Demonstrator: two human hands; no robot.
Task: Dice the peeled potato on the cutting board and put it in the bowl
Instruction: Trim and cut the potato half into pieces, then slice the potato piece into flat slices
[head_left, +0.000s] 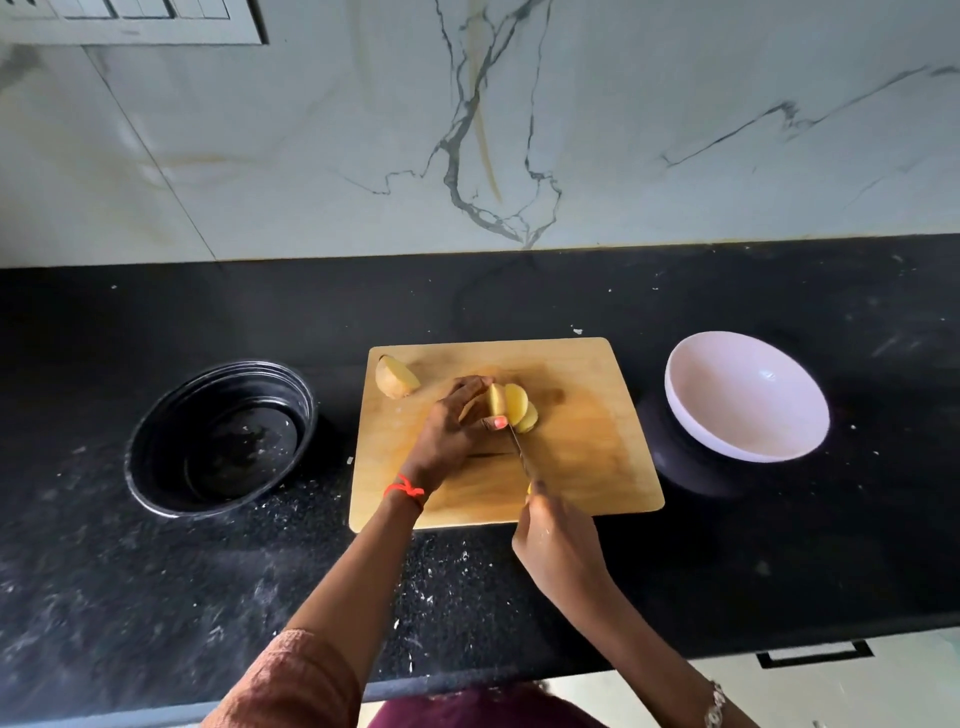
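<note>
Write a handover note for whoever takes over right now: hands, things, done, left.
Left hand grips the potato half mid-board, fingers curled over it. Right hand holds the knife, blade at the cut face.
A few slices lean to the right of that half. The second potato half lies at the far-left corner of the cutting board. The white bowl, right of the board, holds no potato.
Done: potato halved, slicing begun.
Left: finish slicing, dice both halves, move the dice into the white bowl.

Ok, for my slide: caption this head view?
Left hand steadies potato on cutting board; right hand cuts it with a knife.
</note>
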